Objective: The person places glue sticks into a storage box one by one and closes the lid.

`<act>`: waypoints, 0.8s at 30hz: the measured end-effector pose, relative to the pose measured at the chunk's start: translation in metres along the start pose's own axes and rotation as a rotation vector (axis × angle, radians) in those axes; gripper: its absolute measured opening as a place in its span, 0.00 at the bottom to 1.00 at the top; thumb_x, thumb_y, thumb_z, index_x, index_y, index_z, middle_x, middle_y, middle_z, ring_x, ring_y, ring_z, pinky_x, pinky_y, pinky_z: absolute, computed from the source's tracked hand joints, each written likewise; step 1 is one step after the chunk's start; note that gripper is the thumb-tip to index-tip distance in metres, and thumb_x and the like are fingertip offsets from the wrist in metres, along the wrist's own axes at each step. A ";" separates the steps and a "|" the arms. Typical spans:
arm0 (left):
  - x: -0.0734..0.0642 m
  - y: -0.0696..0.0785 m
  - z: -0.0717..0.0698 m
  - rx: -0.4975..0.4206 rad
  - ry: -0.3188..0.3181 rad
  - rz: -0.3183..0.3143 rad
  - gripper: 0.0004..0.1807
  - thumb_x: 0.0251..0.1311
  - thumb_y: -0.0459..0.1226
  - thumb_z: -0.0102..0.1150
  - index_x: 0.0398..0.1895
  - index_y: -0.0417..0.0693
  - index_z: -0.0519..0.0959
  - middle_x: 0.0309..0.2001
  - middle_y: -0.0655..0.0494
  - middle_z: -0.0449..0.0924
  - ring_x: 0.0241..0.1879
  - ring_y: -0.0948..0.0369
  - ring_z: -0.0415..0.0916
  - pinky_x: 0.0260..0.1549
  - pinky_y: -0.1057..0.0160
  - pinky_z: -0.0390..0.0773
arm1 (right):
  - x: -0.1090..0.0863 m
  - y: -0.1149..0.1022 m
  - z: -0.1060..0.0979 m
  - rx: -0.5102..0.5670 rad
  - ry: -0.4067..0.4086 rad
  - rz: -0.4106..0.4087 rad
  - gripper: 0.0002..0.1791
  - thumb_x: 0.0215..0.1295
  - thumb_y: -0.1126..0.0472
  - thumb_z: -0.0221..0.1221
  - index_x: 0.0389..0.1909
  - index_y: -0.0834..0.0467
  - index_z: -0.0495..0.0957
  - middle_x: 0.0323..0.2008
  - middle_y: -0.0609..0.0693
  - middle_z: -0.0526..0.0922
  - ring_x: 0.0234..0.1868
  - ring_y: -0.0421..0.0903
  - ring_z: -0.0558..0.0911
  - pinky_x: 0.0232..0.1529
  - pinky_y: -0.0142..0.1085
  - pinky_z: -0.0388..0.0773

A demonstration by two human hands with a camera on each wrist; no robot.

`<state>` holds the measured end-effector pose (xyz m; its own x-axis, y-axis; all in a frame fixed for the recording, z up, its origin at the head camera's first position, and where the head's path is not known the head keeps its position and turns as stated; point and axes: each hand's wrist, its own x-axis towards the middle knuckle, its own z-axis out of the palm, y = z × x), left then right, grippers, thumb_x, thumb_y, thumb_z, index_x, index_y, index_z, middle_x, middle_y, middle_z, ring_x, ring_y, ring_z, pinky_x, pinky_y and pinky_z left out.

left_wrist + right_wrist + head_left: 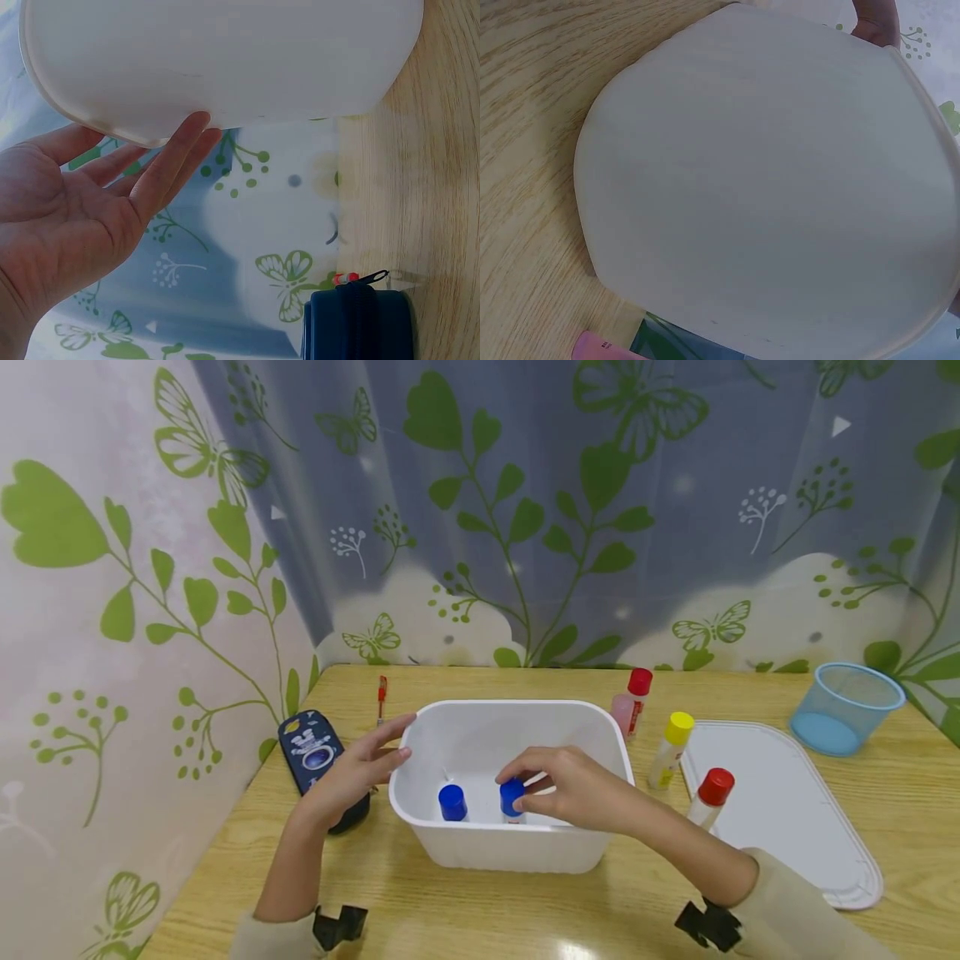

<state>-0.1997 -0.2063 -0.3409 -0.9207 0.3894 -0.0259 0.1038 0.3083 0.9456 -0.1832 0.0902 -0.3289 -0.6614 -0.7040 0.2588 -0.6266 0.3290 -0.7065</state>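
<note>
Just inside bin's front rim (480, 827), right hand (570, 785) pinching blue cap (511, 797), room behind

White bin (510, 852); blue caps (452, 802); navy astronaut-print pencil case (309, 760); curtain (555, 543) patterned green leaves, butterflies.

I can read no words, brands or numbers. At the back, the red-capped bottle (637, 708) carries a red and white label, its print too small for me to make out. The yellow-capped bottle (667, 756) has a label with a yellow patch, illegible too. The blue-capped bottle (512, 795) I pinch shows a sliver of red marking. Beside my right wrist, tiny dark print on the pink bottle (600, 348) is blurred.
</note>
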 end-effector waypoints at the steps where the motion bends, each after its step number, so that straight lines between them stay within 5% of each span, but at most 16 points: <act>1: 0.000 0.000 0.000 0.000 0.000 0.001 0.31 0.67 0.43 0.49 0.70 0.46 0.53 0.67 0.43 0.51 0.61 0.44 0.58 0.53 0.45 0.65 | 0.000 0.000 0.000 0.003 -0.002 0.001 0.14 0.54 0.68 0.64 0.43 0.62 0.79 0.40 0.49 0.80 0.43 0.42 0.79 0.42 0.30 0.76; 14: 0.001 -0.003 0.000 0.002 0.007 -0.009 0.32 0.66 0.44 0.49 0.70 0.47 0.54 0.67 0.44 0.52 0.61 0.44 0.58 0.53 0.44 0.64 | -0.004 -0.002 -0.008 -0.013 -0.019 0.023 0.14 0.58 0.65 0.62 0.46 0.61 0.77 0.43 0.48 0.79 0.45 0.44 0.78 0.45 0.34 0.76; 24: 0.002 -0.003 0.000 -0.004 0.005 -0.010 0.32 0.66 0.45 0.49 0.70 0.48 0.54 0.68 0.44 0.52 0.62 0.45 0.58 0.54 0.44 0.64 | -0.043 -0.019 -0.049 0.026 0.202 0.024 0.13 0.59 0.66 0.61 0.45 0.60 0.78 0.44 0.48 0.79 0.43 0.44 0.80 0.44 0.34 0.76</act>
<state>-0.2013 -0.2063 -0.3435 -0.9234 0.3824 -0.0339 0.0932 0.3091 0.9465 -0.1631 0.1452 -0.2942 -0.7466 -0.5548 0.3670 -0.6009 0.3259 -0.7298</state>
